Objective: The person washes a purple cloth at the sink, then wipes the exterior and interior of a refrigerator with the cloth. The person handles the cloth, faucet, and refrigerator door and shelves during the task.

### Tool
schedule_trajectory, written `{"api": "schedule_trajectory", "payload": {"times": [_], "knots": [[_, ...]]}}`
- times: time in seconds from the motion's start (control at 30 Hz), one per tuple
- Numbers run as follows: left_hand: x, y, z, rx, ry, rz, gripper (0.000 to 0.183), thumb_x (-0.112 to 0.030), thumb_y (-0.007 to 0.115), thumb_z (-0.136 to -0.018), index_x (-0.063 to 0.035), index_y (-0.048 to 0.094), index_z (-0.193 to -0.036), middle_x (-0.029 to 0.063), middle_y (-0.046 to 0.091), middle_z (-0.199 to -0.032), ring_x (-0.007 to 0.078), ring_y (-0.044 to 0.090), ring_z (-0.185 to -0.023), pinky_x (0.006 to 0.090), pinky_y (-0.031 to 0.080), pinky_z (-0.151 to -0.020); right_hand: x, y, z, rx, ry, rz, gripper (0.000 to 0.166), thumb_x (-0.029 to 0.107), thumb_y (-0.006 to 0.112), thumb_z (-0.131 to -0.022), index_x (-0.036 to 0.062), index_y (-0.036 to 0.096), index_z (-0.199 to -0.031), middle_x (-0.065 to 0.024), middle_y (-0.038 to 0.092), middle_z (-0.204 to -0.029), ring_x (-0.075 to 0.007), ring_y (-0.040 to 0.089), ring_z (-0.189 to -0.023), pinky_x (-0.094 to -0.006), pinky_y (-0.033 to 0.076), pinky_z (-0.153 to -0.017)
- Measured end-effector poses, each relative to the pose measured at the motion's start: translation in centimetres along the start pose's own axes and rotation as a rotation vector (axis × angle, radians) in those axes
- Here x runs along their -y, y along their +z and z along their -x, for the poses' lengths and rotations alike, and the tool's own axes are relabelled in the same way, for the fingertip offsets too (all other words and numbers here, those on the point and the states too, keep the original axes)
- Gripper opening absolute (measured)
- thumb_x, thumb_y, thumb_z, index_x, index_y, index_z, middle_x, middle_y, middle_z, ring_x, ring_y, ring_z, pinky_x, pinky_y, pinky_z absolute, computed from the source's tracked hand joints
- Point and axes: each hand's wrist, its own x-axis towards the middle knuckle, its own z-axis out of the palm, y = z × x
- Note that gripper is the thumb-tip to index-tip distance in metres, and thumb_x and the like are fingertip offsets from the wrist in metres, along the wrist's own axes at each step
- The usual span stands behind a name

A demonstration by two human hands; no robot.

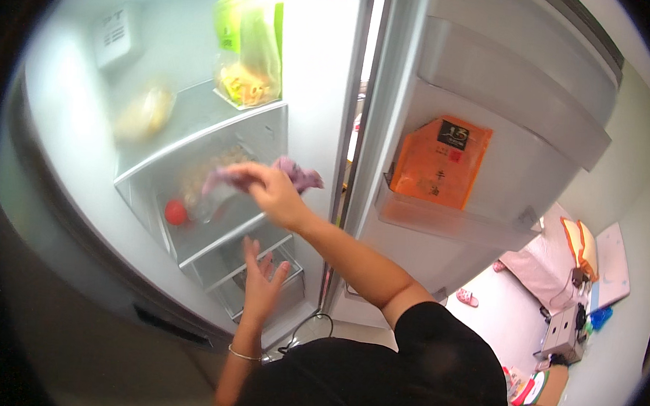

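My right hand (274, 195) grips a crumpled purple cloth (300, 177) inside the open refrigerator, in front of the middle compartment; motion blurs it. Behind the cloth, on the middle shelf, lie a clear bag with pale brown contents (193, 184) and a round red thing (175, 212). Lower down, my left hand (261, 282) is raised, fingers spread and holding nothing, before the lower drawer (292, 298). On the glass shelf (189, 105) above are a green-and-clear food bag (249, 61) and a blurred, wrapped pale item (148, 111).
To the right, the refrigerator door (378, 244) stands open; an orange packet (443, 159) bearing writing sits in its door bin (456, 223). A dark cable (313, 314) loops near the refrigerator's base. Beyond lie a slipper (468, 297), a bed (542, 264), a small cabinet (562, 334) and a cardboard box (552, 388).
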Motion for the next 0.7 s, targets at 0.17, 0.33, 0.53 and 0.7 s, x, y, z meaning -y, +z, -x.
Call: {"api": "schedule_trajectory", "payload": {"times": [0.17, 0.33, 0.53, 0.7], "knots": [[-1.0, 1.2, -0.2, 0.136, -0.045, 0.462, 0.064, -0.011, 0.057, -0.100, -0.0090, 0.025, -0.155, 0.0157, 0.037, -0.151, 0.0239, 0.050, -0.129, 0.0348, 0.046, -0.102, 8.1, -1.7, 8.6, -0.081, 0.263, 0.167, 0.046, -0.008, 0.040, -0.090, 0.0067, 0.065, -0.127, -0.0087, 0.066, -0.111, -0.0128, 0.061, -0.083, -0.0255, 0.052, -0.075], [-1.2, 4.0, 1.5, 0.236, -0.268, 0.484, 0.029, -0.008, 0.058, -0.099, 0.0003, 0.056, -0.128, 0.0045, 0.063, -0.115, 0.0113, 0.061, -0.100, 0.0254, 0.049, -0.084, 9.1, -1.9, 15.5, -0.270, 0.354, 0.248, 0.042, -0.006, 0.043, -0.089, 0.0030, 0.063, -0.124, -0.0095, 0.065, -0.107, -0.0165, 0.061, -0.088, -0.0296, 0.051, -0.080], [0.0, 4.2, 3.9, 0.220, -0.259, 0.609, 0.028, -0.006, 0.058, -0.098, -0.0001, 0.056, -0.125, 0.0041, 0.061, -0.113, 0.0110, 0.059, -0.104, 0.0255, 0.049, -0.087, 8.8, 0.2, 20.9, -0.329, 0.273, 0.362, 0.036, 0.008, 0.053, -0.095, 0.0040, 0.056, -0.131, -0.0161, 0.055, -0.134, -0.0343, 0.057, -0.118, -0.0384, 0.044, -0.102], [-2.1, 3.5, 5.6, 0.167, -0.282, 0.581, 0.032, -0.008, 0.058, -0.098, -0.0009, 0.053, -0.130, 0.0048, 0.061, -0.119, 0.0111, 0.060, -0.105, 0.0247, 0.052, -0.085, 8.4, 0.5, 22.2, -0.188, 0.270, 0.225, 0.035, 0.019, 0.055, -0.100, 0.0101, 0.058, -0.134, -0.0145, 0.049, -0.142, -0.0292, 0.059, -0.117, -0.0361, 0.049, -0.095]]}}
